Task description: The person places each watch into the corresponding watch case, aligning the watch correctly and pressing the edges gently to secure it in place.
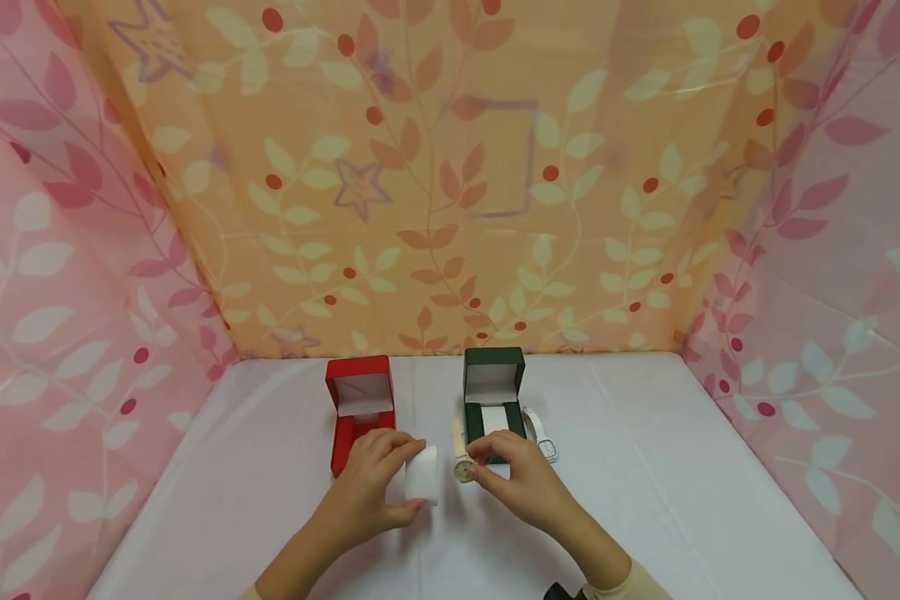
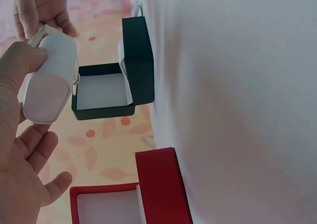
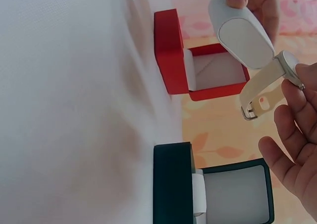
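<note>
One smooth white oval-ended cushion [image 1: 422, 477] pinched in left hand [image 1: 371, 482]; at its three o'clock, right hand [image 1: 523, 482] pinches cream-strapped round watch [image 1: 462, 470] by case [image 3: 289, 65]. Strap [image 3: 262, 83] contact hard to judge. Best keep cushion steady, strap untwisted.

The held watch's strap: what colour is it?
The strap is cream, clearest in the right wrist view.

The left forearm [image 1: 300, 550] and right forearm [image 1: 596, 546] slant inward. The left hand [image 1: 371, 483] grips, thumb and fingers spread; the right hand [image 1: 521, 479], near it, pinches between thumb and fingers.
</note>
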Demonstrator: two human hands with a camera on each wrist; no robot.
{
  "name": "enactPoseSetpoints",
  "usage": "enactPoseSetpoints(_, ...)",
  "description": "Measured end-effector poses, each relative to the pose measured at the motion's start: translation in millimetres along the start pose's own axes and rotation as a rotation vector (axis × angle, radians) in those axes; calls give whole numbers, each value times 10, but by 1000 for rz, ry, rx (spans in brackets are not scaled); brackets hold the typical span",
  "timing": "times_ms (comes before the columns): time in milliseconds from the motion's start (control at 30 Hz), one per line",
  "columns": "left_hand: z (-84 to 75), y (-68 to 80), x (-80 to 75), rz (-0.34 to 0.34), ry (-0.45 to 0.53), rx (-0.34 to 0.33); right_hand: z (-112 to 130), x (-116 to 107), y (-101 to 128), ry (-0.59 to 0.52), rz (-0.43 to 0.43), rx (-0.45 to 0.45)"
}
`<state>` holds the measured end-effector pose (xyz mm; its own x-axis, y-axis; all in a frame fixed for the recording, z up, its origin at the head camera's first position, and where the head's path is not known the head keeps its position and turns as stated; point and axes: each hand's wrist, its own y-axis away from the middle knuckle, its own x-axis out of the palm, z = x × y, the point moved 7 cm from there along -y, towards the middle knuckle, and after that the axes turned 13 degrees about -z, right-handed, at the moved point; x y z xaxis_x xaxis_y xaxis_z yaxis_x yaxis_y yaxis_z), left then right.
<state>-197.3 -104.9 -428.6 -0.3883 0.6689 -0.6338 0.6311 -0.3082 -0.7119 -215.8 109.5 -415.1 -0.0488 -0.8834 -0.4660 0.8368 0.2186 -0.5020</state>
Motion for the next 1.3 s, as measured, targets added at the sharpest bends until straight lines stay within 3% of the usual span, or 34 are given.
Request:
enactPoseSetpoints(267, -30, 44, 70, 13, -13, -13, -75, 97, 40, -38, 48, 76)
enactPoseSetpoints(500, -22, 68, 138, 35, -9, -45, -97, 160, 53, -67, 66, 92)
enactPoseSetpoints(800, -65, 59, 159, 38, -1, -6, -92, 213, 65, -79, 78, 102)
enactPoseSetpoints(1133, -121, 77, 199, 101, -11, -60, -107, 236, 86, -69, 106, 127)
enactPoseSetpoints(1300, -135, 73, 201, 93, -28, -40, -106, 233, 86, -73, 98, 121)
